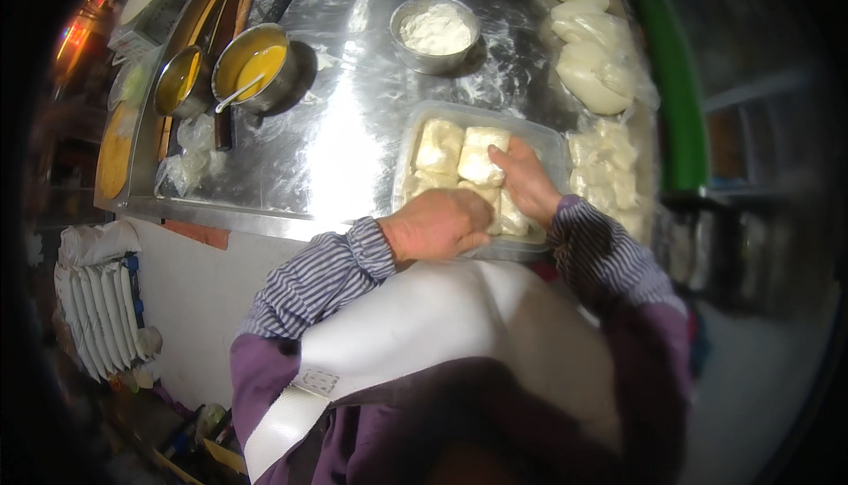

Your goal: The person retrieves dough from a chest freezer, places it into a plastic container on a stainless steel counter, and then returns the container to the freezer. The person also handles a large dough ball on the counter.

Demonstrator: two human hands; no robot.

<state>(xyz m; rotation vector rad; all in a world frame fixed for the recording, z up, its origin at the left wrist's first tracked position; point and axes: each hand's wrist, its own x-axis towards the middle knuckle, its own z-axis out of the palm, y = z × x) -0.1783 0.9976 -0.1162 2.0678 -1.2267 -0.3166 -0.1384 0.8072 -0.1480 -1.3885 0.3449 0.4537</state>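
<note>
In front of me a translucent plastic container [477, 114] holds several folded pieces of pale dough [440, 144]. My right hand [528, 177] reaches over its right side, with the thumb on top of one dough piece [478, 157] and the fingers around its far side. My left hand [442, 223] is bent over the near left part of the container. Its curled fingers are down among the near dough pieces, and their tips are hidden, so what they hold does not show.
A metal bowl of flour [435, 29] stands behind the container on a floured steel worktop [291, 154]. Left are a pot of yellow liquid [258, 64] with a spoon, a smaller metal pot [177, 84] and a crumpled plastic bag [192, 157]. Plastic-covered dough lumps [593, 77] and flatter dough pieces [603, 170] line the right.
</note>
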